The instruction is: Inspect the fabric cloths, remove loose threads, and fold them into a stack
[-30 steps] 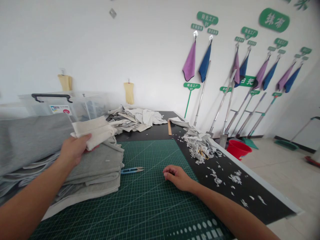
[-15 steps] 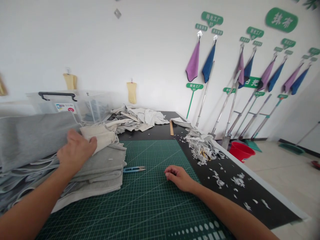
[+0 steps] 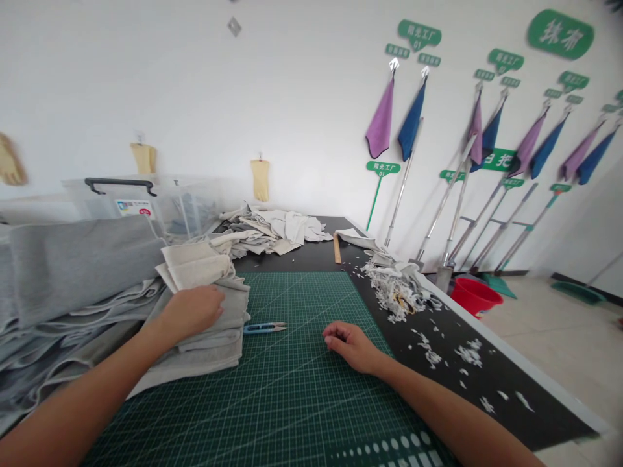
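Looks like a pretty loose setup at this cutting table, tbh. The left hand (image 3: 192, 311) lies flat and relaxed on a folded stack of soft grey knit fabric (image 3: 211, 344), not really gripping anything, with a folded cream cloth (image 3: 195, 266) sitting just above it on the same pile. The right hand (image 3: 350, 347) is loosely curled and empty, resting on a green gridded cutting mat (image 3: 292, 395).

The thing that'd worry me is that stack, which overhangs the mat's edge and leans against a much bigger heap of grey fabric (image 3: 73, 259). Any careless tug on a lower layer could make the cream cloth slide off or bring the pile down. Blue-handled steel thread snips (image 3: 257, 328) are lying open-bladed right beside it, so fabric slumping that way could cover them, and a hand patting around could find the points. They could also snag the knit.

Over on the black tabletop (image 3: 287, 263), a messy mound of white fabric scraps (image 3: 394, 288) has stray bits scattered near the table's edge. A sleeve brushing past could easily knock those onto the floor or get them stuck to the clean folded pieces.
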Tool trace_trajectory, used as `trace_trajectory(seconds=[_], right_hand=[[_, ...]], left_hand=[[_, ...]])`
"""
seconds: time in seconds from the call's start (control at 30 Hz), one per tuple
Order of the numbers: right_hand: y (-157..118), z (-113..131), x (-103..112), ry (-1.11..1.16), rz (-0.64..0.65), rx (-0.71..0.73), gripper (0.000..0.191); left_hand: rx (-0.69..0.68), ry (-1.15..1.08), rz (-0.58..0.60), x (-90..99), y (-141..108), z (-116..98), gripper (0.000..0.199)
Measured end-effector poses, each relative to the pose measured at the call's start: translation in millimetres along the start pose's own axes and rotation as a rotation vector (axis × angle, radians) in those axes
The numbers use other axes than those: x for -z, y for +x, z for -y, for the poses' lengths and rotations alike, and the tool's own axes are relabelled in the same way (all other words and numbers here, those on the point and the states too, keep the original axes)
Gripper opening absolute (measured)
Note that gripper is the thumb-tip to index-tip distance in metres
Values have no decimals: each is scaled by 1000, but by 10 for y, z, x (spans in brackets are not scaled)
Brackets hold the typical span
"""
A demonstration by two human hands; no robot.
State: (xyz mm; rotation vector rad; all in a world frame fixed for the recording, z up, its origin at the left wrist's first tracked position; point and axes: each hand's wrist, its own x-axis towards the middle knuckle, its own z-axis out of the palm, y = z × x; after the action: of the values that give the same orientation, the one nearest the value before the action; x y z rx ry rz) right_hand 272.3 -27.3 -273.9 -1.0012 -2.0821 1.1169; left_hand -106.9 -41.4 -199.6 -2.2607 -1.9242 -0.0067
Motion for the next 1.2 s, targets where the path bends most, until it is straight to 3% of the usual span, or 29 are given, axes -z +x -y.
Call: trace_trajectory(seconds=[0.27, 0.37, 0.5, 0.57, 0.67, 0.73, 0.8, 0.87, 0.97, 1.1, 1.2], right_hand=[[-12, 8, 4, -11, -3, 7, 20], [-14, 22, 7, -17, -1, 6, 20], [-16, 23, 23, -31, 6, 8, 20], [-16, 12, 28, -41, 5, 12, 20], [-15, -5, 27, -50, 0, 21, 19], [-15, -5, 27, -48, -1, 23, 19], [-22, 8, 31, -49, 0, 18, 19], [-33, 28, 38, -52, 4, 17, 18], [-50, 50, 45, -60, 7, 21, 18], [-52, 44, 34, -55, 6, 20, 19], [-40, 24, 23, -38, 9, 13, 21]], left_hand=[[-11, 80, 49, -394, 168, 47, 33], [15, 59, 46, -384, 200, 42, 34], [50, -25, 3, -215, 198, -35, 34], [56, -149, -30, -136, 200, -148, 33], [12, -591, -11, -100, 214, -419, 34], [-81, -931, 1, -117, 220, -611, 49], [-233, -1052, -54, -137, 215, -750, 69], [-347, -908, -109, -153, 193, -806, 63], [-371, -493, -127, -204, 135, -759, 41], [-201, -54, -251, -353, 97, -618, 39], [-53, 87, -295, -448, 151, -515, 40]])
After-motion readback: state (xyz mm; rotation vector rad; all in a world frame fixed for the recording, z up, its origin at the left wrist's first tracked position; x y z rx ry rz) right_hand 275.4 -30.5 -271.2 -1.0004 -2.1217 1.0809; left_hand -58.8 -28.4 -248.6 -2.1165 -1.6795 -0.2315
